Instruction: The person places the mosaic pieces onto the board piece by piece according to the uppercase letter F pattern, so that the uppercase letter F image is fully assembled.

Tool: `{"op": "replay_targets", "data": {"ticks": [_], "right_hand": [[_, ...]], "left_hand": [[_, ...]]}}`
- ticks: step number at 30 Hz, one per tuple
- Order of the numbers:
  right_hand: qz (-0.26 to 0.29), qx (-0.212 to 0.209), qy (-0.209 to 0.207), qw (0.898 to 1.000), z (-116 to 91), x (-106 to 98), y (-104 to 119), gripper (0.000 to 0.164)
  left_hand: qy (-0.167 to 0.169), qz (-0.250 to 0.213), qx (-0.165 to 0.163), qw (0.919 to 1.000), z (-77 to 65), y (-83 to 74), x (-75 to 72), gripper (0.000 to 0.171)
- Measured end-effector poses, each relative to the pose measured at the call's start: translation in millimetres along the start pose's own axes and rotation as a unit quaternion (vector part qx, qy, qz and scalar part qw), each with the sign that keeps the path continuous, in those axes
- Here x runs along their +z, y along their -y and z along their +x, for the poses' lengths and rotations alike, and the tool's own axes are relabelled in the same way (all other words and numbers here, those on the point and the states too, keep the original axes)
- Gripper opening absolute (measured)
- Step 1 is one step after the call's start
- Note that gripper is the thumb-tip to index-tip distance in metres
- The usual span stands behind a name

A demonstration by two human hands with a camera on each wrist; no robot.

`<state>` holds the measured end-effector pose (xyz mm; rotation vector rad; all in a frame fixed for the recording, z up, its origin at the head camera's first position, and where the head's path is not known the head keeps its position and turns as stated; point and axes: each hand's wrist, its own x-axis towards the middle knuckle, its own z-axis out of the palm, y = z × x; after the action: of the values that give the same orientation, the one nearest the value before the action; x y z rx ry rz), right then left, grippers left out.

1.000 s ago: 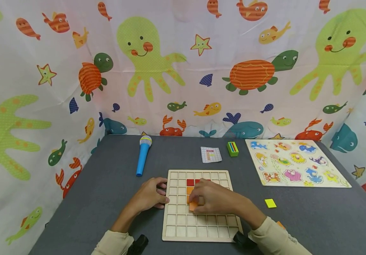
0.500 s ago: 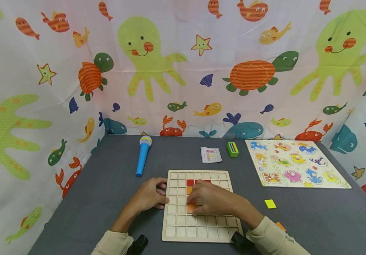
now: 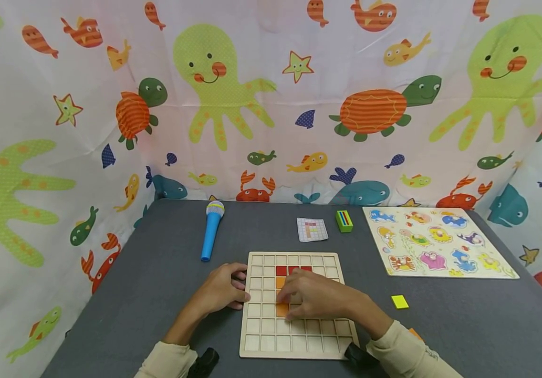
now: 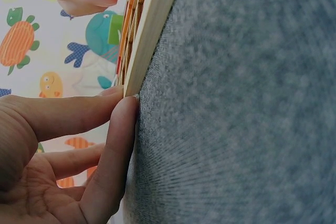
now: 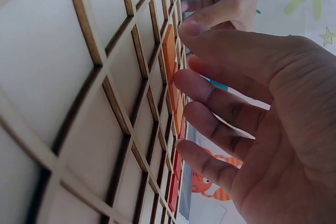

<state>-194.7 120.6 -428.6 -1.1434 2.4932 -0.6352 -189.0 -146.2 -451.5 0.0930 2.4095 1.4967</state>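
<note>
A wooden grid board (image 3: 268, 344) lies on the dark table. My left hand (image 3: 221, 287) holds its left edge; in the left wrist view the thumb and a finger (image 4: 121, 124) pinch the rim. My right hand (image 3: 318, 295) is over the middle of the board. Beneath its fingertips an orange square tile (image 3: 282, 310) sits in a cell, and in the right wrist view the fingers are spread and loosely bent beside the orange tile (image 5: 169, 51). Another orange tile (image 3: 280, 282) and red tiles (image 3: 281, 270) lie farther up the grid. My right hand hides some cells.
To the right lie a yellow tile (image 3: 400, 302) and an orange tile (image 3: 415, 335) partly behind the sleeve. Behind the board are a pattern card (image 3: 312, 230), a small green box (image 3: 344, 221) and a blue toy microphone (image 3: 210, 233). An animal puzzle board (image 3: 441, 244) occupies the back right.
The lower orange tile, tilted in my right fingers a second ago, now lies flat in its cell. My right hand shifted only slightly. The left hand stays at the board's edge.
</note>
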Motion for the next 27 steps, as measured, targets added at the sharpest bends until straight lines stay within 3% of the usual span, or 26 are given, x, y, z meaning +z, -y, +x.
{"op": "replay_targets", "data": {"ticks": [5, 10, 27], "right_hand": [[0.004, -0.003, -0.014, 1.0, -5.4, -2.8, -2.6, 0.028], [0.028, 0.026, -0.02, 0.999, -16.9, -9.9, -7.2, 0.03], [0.011, 0.058, -0.065, 0.996, -78.3, -28.1, -31.1, 0.035]], "left_hand": [[0.003, -0.004, 0.004, 1.0, -0.3, 1.0, -0.5, 0.071], [0.003, -0.006, 0.013, 0.9999, -0.8, 1.9, -0.8, 0.07], [0.003, -0.002, 0.013, 0.9999, -0.9, 1.1, -0.8, 0.07]]}}
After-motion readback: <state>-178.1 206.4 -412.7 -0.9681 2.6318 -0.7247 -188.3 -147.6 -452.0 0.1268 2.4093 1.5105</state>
